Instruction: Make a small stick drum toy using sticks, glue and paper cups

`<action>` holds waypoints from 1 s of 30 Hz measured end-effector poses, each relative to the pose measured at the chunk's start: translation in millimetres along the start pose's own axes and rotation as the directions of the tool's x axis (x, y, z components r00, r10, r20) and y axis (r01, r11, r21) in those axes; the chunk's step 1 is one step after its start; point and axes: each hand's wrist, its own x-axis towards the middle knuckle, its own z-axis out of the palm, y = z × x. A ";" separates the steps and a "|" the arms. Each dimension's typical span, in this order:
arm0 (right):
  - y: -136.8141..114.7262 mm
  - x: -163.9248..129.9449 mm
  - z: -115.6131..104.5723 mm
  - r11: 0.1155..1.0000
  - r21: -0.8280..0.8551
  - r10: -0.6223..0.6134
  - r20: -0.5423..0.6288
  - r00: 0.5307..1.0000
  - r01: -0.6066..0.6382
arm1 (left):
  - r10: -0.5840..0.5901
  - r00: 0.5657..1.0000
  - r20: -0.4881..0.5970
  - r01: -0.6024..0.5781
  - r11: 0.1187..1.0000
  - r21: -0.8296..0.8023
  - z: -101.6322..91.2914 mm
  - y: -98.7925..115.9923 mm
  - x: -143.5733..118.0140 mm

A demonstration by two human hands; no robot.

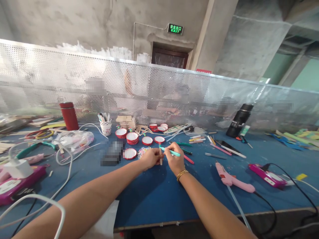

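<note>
A blue table [147, 205] spans the scene; a black bottle [239, 121] stands far right; a pink glue gun [234, 181] lies near right; the left hand [151, 158] and right hand [174, 162] meet mid-table; red dishes [132, 138] sit beyond them; the right's fingers grasp a teal pen [174, 153], pointing left; the left's pinch a stick [160, 158] upright, at the pen's tip, contact unclear.

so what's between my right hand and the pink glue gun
In the head view, a pinkish-red pen lies between your right hand and the pink glue gun, close beside the hand, on the blue tabletop.
</note>
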 end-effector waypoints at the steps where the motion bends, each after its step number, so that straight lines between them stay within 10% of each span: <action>1: 0.8 0.4 0.1 1.000 -0.012 0.004 -0.008 1.000 -0.004 | -0.003 1.000 -0.006 0.003 1.000 -0.003 0.0 0.2 -0.1; 30: -1.1 -0.4 0.4 1.000 -0.011 -0.020 -0.011 1.000 0.020 | 0.023 1.000 0.015 -0.023 1.000 0.012 -3.3 -4.1 2.9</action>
